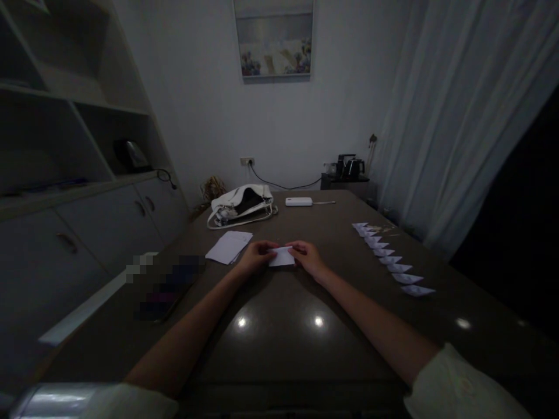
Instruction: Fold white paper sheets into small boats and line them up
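A small folded sheet of white paper [282, 257] lies between my two hands, near the middle of the dark table. My left hand [257, 257] grips its left edge, thumb on top. On the opposite edge, my right hand [308, 256] pinches the paper with the fingers curled. The fold lines are too small to make out. To the left of my left hand rests a stack of white paper sheets [227, 247]. A row of several folded paper boats [395, 260] runs along the right side of the table.
A white handbag [241, 205] sits at the back left, and a white power bank [299, 201] with a short cable lies behind my hands. A blurred dark flat object [172, 288] is on the left. Kettles [350, 167] stand beyond the far end.
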The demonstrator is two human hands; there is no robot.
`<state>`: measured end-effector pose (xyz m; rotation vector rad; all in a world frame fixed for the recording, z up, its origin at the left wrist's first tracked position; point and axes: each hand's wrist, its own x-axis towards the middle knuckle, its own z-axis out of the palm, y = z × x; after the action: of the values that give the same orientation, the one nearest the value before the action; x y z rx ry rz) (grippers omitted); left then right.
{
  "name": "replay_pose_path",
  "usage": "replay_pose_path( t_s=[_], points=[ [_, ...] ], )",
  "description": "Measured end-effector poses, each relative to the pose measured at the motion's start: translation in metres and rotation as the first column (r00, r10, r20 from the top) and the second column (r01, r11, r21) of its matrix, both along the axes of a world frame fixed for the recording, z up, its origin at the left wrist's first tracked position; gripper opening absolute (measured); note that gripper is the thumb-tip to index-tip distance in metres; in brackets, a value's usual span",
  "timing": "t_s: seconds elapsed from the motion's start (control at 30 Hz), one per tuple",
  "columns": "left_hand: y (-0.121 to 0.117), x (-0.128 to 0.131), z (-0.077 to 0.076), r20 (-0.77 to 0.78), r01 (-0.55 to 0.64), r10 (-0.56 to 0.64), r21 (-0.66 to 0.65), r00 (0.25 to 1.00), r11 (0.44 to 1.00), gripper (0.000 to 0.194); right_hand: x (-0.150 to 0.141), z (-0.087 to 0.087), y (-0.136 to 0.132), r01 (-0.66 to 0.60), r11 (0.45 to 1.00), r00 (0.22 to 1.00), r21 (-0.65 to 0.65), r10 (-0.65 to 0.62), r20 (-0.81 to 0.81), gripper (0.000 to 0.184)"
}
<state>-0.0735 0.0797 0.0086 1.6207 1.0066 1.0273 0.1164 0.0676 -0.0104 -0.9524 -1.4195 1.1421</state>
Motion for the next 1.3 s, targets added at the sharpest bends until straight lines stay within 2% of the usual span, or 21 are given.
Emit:
replay_pose_path(
  t_s=[0.27,0.47,0.73,1.3],
  points=[
    [0.002,-0.001,-0.003,-0.028,0.006,-0.006,0.007,1.000,1.000,0.045,0.001,0.000,0.001,0.009,1.000,1.000,0.018,-0.009,0.019,0.022],
    [0.000,0.000,0.001,-0.057,0.019,-0.018,0.018,0.998,1.000,0.051,0.000,-0.002,0.001,-0.001,0.999,0.999,0.036,-0.001,0.044,0.023],
    [-0.006,0.003,0.005,-0.181,0.048,-0.041,0.031,0.983,0.998,0.042,-0.001,-0.002,0.000,-0.033,0.998,0.995,0.059,0.028,0.091,0.021],
    [-0.009,0.006,0.007,-0.281,0.014,0.040,0.188,0.959,0.982,0.037,-0.003,0.000,-0.003,-0.052,0.995,0.990,0.080,0.041,0.137,0.023]
  ],
)
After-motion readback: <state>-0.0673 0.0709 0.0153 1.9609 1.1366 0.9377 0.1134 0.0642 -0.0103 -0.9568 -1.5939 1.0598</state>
